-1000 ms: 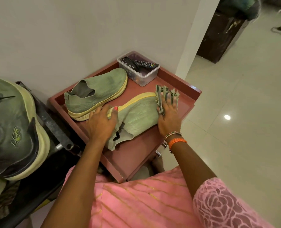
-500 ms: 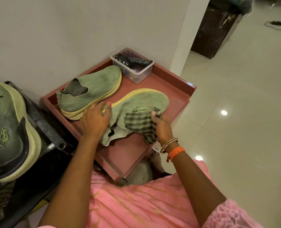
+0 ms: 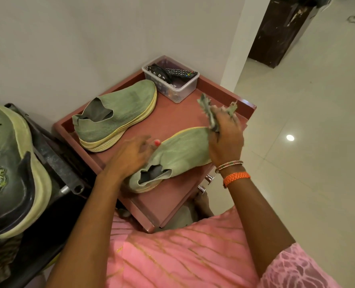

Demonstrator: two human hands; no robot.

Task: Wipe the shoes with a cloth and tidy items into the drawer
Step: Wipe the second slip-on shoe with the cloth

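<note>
Two green knit shoes with yellow soles lie on a reddish cabinet top (image 3: pixel 168 119). The far shoe (image 3: pixel 118 117) stands alone near the wall. The near shoe (image 3: pixel 178 154) lies across the front. My left hand (image 3: pixel 131 156) grips the near shoe at its heel side, thumb on the upper. My right hand (image 3: pixel 224 138) holds a checked green cloth (image 3: pixel 211 113) bunched against the toe of the near shoe; the cloth sticks up above my fingers.
A clear plastic box (image 3: pixel 172 80) with remote controls sits at the back corner by the wall. Chrome drawer knobs (image 3: pixel 208 179) show below the front edge. A large dark shoe (image 3: pixel 10 173) on a black rack stands at left. Tiled floor lies to the right.
My right hand has swept the cloth from the middle of the near shoe up to its toe. The left hand has kept its hold near the heel.
</note>
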